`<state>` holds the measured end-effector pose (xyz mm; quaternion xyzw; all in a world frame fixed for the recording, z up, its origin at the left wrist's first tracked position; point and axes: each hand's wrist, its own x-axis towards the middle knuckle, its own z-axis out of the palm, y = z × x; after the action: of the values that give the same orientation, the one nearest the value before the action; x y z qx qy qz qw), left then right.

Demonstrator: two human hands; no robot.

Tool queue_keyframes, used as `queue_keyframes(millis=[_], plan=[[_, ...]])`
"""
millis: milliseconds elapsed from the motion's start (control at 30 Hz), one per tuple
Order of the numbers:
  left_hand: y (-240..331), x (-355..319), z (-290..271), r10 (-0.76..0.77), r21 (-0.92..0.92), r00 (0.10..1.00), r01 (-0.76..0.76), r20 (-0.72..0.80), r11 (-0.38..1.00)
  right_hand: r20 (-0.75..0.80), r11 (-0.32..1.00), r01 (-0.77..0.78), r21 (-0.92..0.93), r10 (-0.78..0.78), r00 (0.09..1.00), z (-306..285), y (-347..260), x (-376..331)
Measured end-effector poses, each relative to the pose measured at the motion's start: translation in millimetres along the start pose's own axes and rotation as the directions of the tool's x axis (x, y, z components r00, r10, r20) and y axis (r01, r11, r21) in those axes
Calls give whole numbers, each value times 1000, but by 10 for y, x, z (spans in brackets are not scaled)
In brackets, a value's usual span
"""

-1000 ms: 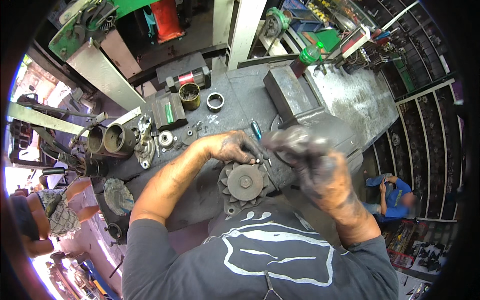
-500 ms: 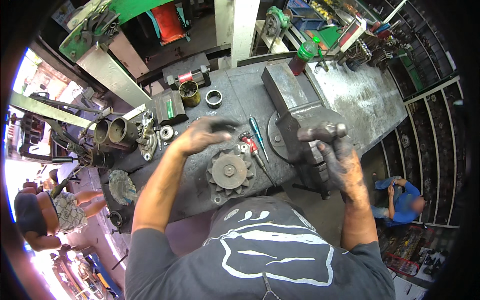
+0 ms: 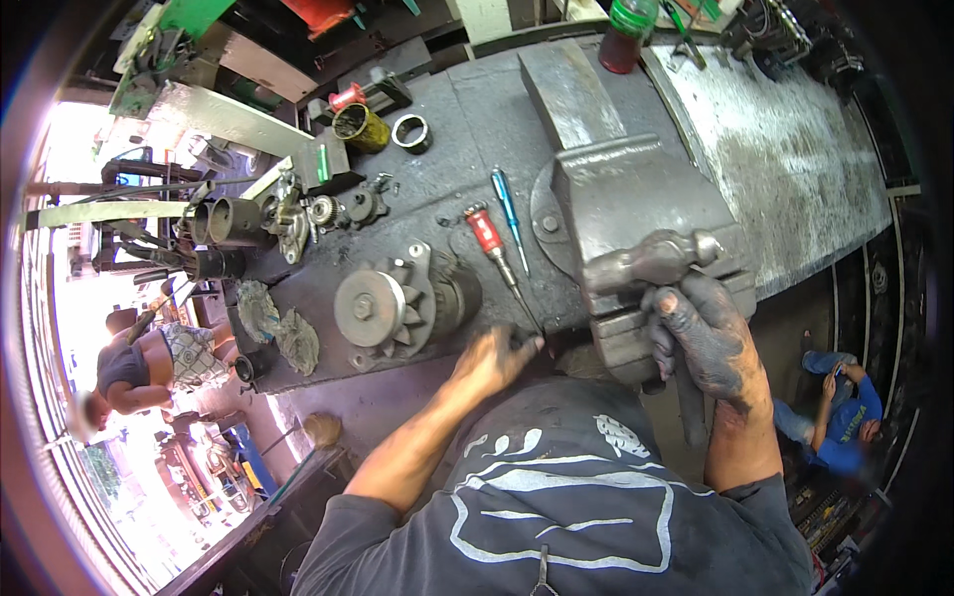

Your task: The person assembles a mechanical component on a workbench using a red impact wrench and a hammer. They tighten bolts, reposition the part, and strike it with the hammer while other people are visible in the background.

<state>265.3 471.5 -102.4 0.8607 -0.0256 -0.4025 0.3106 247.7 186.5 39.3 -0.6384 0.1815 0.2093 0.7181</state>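
Observation:
A ball-peen hammer [image 3: 651, 260] is upright in my right hand [image 3: 704, 338], its blackened fingers closed around the handle just below the head. Its head overlaps the jaws of a large bench vise [image 3: 636, 194]. My left hand [image 3: 495, 360] is low at the bench's front edge, close to the tip of a red-handled screwdriver [image 3: 484, 230]. Its fingers are bent and partly apart, with nothing visible in them. Left of that hand rests an alternator [image 3: 422, 298] with a round pulley and finned fan facing left. A blue-handled screwdriver [image 3: 505, 199] lies beside the red one.
Farther back on the workbench [image 3: 467, 109] stand a yellow can [image 3: 362, 129] and a metal ring [image 3: 411, 133]. Metal parts crowd the left end. A bottle of dark red liquid [image 3: 624, 40] stands behind the vise. Another person [image 3: 164, 358] is at far left, one in blue [image 3: 845, 412] at right.
My left hand has come down from above the alternator to the front edge. The alternator now sits farther left, with its body showing. The hammer stays in my right hand; the view has shifted.

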Motion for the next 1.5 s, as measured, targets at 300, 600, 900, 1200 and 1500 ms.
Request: queue_keyframes(millis=[300,600,900,1200,1500], plan=[[-402,606,804,-62,115,931,110,-360,987,94,997,-36,-64,42,995,-72,-70,2],[137,799,288,-65,64,887,106,-456,992,121,996,19,-87,-9,993,-85,-12,-4],[93,1521,193,-38,73,744,116,-667,991,108,977,118,-176,-100,989,-59,7,-43],[471,679,279,2,-126,786,-102,-619,987,113,977,110,-181,-91,989,-52,-7,-47],[666,-767,-1011,451,-413,661,-738,-600,533,47,963,220,-156,-215,975,20,40,-56]])
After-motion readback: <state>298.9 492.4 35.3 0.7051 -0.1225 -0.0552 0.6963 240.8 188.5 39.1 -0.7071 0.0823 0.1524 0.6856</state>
